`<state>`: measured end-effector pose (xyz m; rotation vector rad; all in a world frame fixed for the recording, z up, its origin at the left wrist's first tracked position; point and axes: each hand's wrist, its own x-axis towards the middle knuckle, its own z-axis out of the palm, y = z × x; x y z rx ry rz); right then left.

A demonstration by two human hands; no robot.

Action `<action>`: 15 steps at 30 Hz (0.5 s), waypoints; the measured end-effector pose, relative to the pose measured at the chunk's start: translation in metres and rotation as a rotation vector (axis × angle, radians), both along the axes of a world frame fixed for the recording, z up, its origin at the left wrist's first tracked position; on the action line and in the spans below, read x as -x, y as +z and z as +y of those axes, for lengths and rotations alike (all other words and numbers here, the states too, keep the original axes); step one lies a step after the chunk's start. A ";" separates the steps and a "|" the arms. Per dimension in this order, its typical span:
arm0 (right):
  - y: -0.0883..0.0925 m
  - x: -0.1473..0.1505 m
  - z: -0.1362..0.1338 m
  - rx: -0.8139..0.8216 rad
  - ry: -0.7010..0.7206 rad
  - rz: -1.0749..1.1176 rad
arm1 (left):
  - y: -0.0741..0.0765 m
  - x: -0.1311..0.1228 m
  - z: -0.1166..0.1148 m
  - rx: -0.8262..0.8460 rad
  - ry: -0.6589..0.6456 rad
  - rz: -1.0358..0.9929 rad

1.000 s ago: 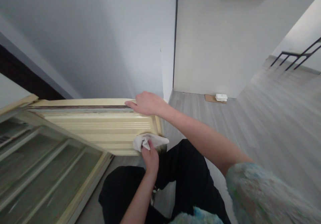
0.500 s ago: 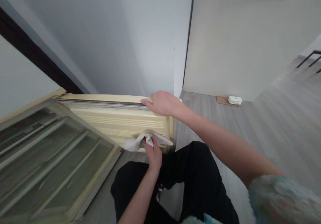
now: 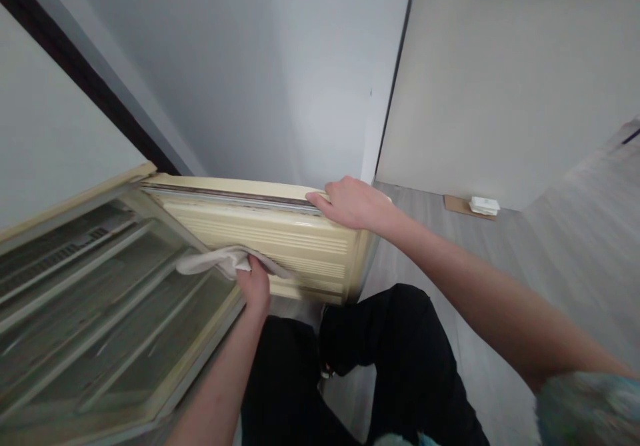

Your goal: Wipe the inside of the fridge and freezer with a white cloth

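Head view: left hand [image 3: 255, 286] presses cloth [image 3: 215, 259] against door [image 3: 280, 239].

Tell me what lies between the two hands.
Head view: only the ribbed cream panel of the door lies between the right hand on its top edge and the left hand gripping the cloth.

Head view — downward, close, forward

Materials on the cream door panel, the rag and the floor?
Door panel: looks like moulded plastic, yellowed cream, semi-gloss; ribbed, with light streaks. Rag: soft white fabric; it drapes and creases in the left hand. Floor: grey wood-grain planks, matte, probably laminate or vinyl.
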<state>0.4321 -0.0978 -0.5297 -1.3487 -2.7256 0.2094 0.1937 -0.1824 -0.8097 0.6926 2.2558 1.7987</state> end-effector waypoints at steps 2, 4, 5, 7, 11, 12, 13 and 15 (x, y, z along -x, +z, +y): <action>-0.001 0.000 -0.001 -0.013 -0.010 -0.013 | -0.006 -0.020 -0.005 -0.016 -0.062 0.012; -0.001 0.001 0.000 -0.024 -0.011 -0.021 | -0.006 -0.021 -0.006 -0.017 -0.076 0.023; -0.002 0.001 0.000 -0.024 -0.010 -0.024 | -0.004 -0.013 -0.005 -0.009 -0.065 0.027; -0.002 0.001 0.003 -0.021 -0.008 -0.030 | 0.002 0.015 -0.002 0.019 -0.021 0.032; -0.002 0.002 0.013 -0.034 0.008 -0.054 | 0.012 0.066 0.006 0.061 0.025 0.040; -0.002 0.002 0.016 -0.038 0.017 -0.061 | 0.012 0.069 0.008 0.060 0.029 0.034; -0.002 0.002 0.019 -0.042 0.027 -0.069 | 0.011 0.068 0.010 0.056 0.037 0.025; -0.003 0.001 0.022 -0.047 0.044 -0.082 | 0.007 0.049 0.013 0.043 0.062 -0.003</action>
